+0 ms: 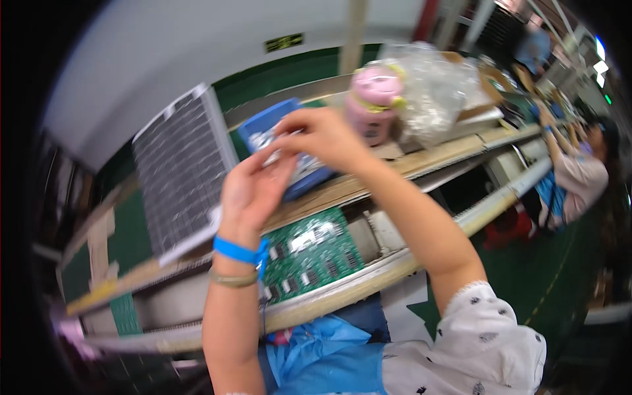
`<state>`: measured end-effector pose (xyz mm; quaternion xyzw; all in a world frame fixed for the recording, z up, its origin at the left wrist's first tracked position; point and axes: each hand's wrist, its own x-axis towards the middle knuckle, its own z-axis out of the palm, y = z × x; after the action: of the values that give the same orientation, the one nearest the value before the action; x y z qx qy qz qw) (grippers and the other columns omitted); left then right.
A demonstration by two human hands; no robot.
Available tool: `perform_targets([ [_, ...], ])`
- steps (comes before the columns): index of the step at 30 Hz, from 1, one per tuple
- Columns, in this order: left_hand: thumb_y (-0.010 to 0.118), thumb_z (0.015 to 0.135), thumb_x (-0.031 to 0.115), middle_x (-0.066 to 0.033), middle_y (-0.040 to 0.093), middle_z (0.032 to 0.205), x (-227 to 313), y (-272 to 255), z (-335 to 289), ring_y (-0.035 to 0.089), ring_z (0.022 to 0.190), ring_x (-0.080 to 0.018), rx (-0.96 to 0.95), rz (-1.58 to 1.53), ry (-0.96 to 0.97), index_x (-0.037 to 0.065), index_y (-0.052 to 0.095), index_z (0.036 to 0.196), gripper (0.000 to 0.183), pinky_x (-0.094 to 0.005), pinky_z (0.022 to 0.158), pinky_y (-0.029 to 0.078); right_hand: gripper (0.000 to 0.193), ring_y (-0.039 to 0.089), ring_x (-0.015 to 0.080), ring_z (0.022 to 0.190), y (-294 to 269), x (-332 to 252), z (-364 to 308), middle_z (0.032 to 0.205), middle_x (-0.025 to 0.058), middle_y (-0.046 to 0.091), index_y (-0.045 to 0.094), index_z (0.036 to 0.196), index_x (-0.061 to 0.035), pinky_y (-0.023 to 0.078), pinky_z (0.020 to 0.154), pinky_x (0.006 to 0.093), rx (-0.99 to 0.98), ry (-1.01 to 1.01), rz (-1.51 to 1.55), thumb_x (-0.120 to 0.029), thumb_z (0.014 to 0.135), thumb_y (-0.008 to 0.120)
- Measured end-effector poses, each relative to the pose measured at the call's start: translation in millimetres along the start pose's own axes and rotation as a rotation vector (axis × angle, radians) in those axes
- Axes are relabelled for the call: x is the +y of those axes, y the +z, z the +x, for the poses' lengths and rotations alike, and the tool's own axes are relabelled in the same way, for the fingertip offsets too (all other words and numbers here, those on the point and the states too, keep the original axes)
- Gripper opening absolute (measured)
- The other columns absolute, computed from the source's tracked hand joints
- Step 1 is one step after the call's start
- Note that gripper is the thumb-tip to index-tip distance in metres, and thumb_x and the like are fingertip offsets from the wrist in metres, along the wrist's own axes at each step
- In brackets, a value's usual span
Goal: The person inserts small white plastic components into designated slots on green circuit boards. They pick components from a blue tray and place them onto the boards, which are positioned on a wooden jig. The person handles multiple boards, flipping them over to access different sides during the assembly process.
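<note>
Both my hands meet over a blue bin (309, 186) that holds small silvery-white parts. My left hand (253, 194) is turned palm up, its fingers stretched toward the other hand; whether small pieces lie on it is too blurred to see. My right hand (326, 138) reaches in from the right with thumb and fingers pinched together, right above the left fingertips. What the pinch holds, if anything, cannot be made out. Below them a green circuit board (313, 253) with several black components rests on the rails of the line, near my left wrist.
A dark gridded panel (181, 171) with a pale frame leans left of the bin. A pink jar (374, 105) and clear plastic bags (438, 92) stand behind. The pale front rail (368, 283) runs across. Another green board (125, 315) lies far left. A co-worker (579, 171) sits at right.
</note>
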<state>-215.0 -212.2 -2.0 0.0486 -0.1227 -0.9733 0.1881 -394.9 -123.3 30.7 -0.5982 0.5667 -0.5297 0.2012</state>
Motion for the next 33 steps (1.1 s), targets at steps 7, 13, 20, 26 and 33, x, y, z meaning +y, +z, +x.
perform_targets([
  [7,0.048,0.108,0.01,-0.0302,0.062,0.13,-44.6,28.0,-37.3,0.066,0.119,-0.0329,0.201,0.472,0.194,-0.012,0.049,0.136,0.036,-0.0383,0.105,0.058,0.019,0.05,0.0057,0.074,-21.1,19.1,-50.7,0.092,-0.0016,0.057,0.059,0.117,-0.0043,0.042,0.062,0.0189,-0.094,0.491,1.374,-0.017,0.104,0.064],
  [13,0.053,0.108,0.021,-0.02,0.067,0.124,-48.8,8.8,-63.1,0.069,0.108,-0.0196,0.066,0.526,0.137,-0.002,0.059,0.123,0.028,-0.033,0.097,0.06,0.015,0.046,0.0075,0.071,-13.8,24.5,-83.9,0.09,0.0008,0.051,0.056,0.108,-0.0051,0.036,0.059,0.0218,-0.031,0.526,1.929,-0.02,0.107,0.057],
  [20,0.063,0.104,0.019,-0.0131,0.069,0.114,-49.2,-5.6,-85.3,0.068,0.09,-0.0113,0.052,0.612,0.13,0.002,0.063,0.123,0.025,-0.0253,0.083,0.06,0.014,0.044,0.0072,0.063,-9.7,25.2,-95.9,0.09,0.0038,0.054,0.052,0.101,-0.0014,0.034,0.055,0.0226,-0.085,0.641,1.932,-0.015,0.105,0.052],
  [26,0.066,0.1,0.009,-0.0201,0.069,0.124,-46.2,-11.4,-98.6,0.072,0.105,-0.0194,0.186,0.72,0.102,-0.003,0.067,0.122,0.025,-0.0294,0.094,0.062,0.018,0.045,0.0043,0.065,-19.1,35.0,-109.3,0.1,0.0079,0.061,0.052,0.106,0.0008,0.036,0.052,0.0177,0.019,0.622,1.677,-0.017,0.107,0.056],
  [33,0.072,0.093,0.001,-0.018,0.071,0.12,-51.6,-9.8,-104.6,0.072,0.106,-0.0221,0.27,1.046,0.067,-0.006,0.066,0.124,0.032,-0.0308,0.093,0.061,0.02,0.044,0.004,0.065,-22.8,41.1,-110.5,0.101,0.0089,0.06,0.052,0.107,0.0019,0.036,0.051,0.0174,0.004,0.536,1.575,-0.017,0.106,0.058],
])
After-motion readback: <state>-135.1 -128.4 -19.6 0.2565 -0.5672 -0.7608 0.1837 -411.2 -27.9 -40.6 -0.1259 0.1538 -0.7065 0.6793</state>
